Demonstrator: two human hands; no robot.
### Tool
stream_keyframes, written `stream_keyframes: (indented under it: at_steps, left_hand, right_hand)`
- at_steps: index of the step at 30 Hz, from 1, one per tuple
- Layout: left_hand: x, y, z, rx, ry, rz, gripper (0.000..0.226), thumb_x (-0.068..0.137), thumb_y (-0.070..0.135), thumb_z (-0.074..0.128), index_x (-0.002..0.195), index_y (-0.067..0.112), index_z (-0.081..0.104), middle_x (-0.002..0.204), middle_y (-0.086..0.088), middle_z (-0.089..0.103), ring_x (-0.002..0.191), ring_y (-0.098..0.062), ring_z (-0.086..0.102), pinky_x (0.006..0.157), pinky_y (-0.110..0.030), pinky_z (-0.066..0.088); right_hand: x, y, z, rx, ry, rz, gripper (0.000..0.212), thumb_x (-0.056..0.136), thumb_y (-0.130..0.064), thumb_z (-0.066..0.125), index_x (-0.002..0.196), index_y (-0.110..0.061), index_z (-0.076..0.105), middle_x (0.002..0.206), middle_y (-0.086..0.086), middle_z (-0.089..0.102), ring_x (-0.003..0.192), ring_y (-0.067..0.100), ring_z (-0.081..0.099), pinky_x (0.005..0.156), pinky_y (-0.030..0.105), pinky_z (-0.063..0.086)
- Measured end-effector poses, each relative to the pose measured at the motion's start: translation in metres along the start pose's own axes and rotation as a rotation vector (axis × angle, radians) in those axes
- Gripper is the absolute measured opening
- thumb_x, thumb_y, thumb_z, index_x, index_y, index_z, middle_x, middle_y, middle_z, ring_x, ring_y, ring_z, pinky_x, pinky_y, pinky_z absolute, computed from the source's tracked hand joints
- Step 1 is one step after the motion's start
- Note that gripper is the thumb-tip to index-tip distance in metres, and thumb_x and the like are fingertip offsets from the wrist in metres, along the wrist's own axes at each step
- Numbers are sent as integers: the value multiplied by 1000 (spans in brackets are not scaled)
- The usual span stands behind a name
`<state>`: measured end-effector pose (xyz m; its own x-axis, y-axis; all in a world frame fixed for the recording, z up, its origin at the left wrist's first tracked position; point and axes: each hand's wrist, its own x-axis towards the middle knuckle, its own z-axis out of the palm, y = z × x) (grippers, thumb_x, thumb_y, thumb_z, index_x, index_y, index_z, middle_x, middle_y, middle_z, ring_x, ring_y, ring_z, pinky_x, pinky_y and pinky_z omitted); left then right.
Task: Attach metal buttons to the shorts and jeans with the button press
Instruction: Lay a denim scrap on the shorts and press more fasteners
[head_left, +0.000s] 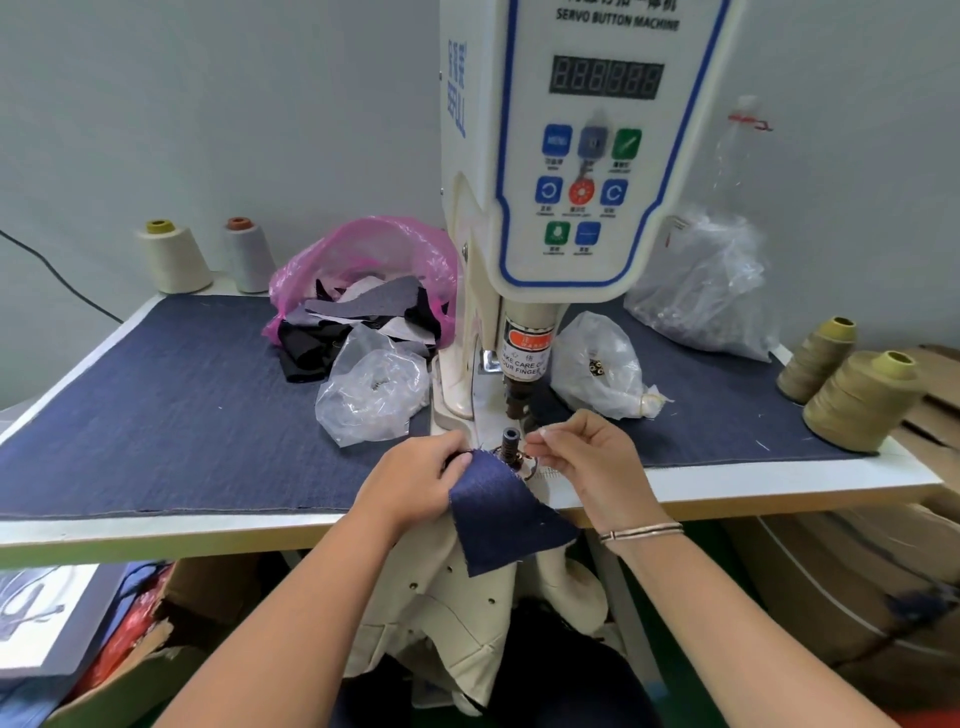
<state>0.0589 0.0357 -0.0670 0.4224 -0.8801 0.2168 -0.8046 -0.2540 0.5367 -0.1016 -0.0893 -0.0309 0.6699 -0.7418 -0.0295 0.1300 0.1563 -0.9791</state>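
A white servo button machine stands at the middle of the table, its dark lower die post just in front of the punch. A dark blue denim piece hangs from beside the die over the table's front edge. My left hand grips the denim's upper left corner. My right hand hovers right of the die with thumb and forefinger pinched together; whatever they hold is too small to make out.
Clear bags of metal parts lie left and right of the machine, a bigger clear bag behind. A pink bag of fabric scraps sits at the back. Thread cones stand far left and right. Cardboard boxes sit below.
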Motion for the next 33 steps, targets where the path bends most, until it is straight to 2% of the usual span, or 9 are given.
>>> stream_keyframes:
  at_steps: [3,8,14,18,22,25,27,30,33]
  left_hand:
    - [0,-1,1,3,-2,7,13,97,25,49,87,19,54,81,1,63,77,-22,53,65,-34,35]
    - [2,-4,1,14,-3,6,13,97,26,49,87,19,55,80,4,62,76,-19,52,64,-33,33]
    - [2,-4,2,12,-14,9,14,98,26,48,85,21,52,77,6,60,75,-18,52,64,-33,35]
    - [1,-4,1,13,-14,13,15,97,25,49,83,23,50,75,6,59,73,-18,51,63,-33,34]
    - [1,-2,1,14,-12,14,14,97,25,49,85,20,52,76,5,60,73,-18,52,63,-34,35]
    - [0,-2,0,13,-7,15,14,97,25,49,84,21,52,76,6,60,73,-17,51,63,-33,34]
    - [0,-2,1,13,-8,16,14,97,25,49,84,21,51,76,6,60,72,-17,51,62,-32,33]
    - [0,-3,0,15,-16,16,15,98,25,48,83,22,51,76,5,60,73,-17,51,62,-32,32]
    - [1,-2,0,16,-15,9,14,98,26,48,86,20,54,79,4,63,76,-19,53,64,-33,36]
  right_hand:
    - [11,2,-3,-137,-17,-32,22,82,3,64,68,-13,63,71,9,72,67,15,70,63,19,53]
    - [25,5,-2,-364,-70,-80,11,81,-2,67,75,-11,65,69,3,72,69,11,70,68,18,54]
    - [37,7,-9,-248,-69,-20,9,86,-1,61,82,-7,64,71,7,73,68,16,70,65,20,55]
    - [41,11,-20,-219,29,-17,11,89,-1,59,88,-10,67,68,2,71,60,8,66,58,16,52]
    - [46,15,-28,-413,95,-75,17,91,-3,56,92,-15,69,74,0,65,53,-2,58,51,12,46]
    - [52,12,-29,-727,115,-257,16,90,-7,60,98,-15,72,80,-9,64,67,-2,58,66,13,47]
    - [53,9,-30,-855,97,-337,16,89,-8,62,99,-13,73,83,-9,64,74,0,57,75,13,44]
    - [52,7,-36,-1010,-39,-374,12,86,-9,65,94,-14,73,84,-12,63,72,-7,55,70,1,38]
    - [48,11,-46,-1171,-158,-360,13,85,-16,65,96,-21,71,86,-15,60,72,-7,53,67,4,37]
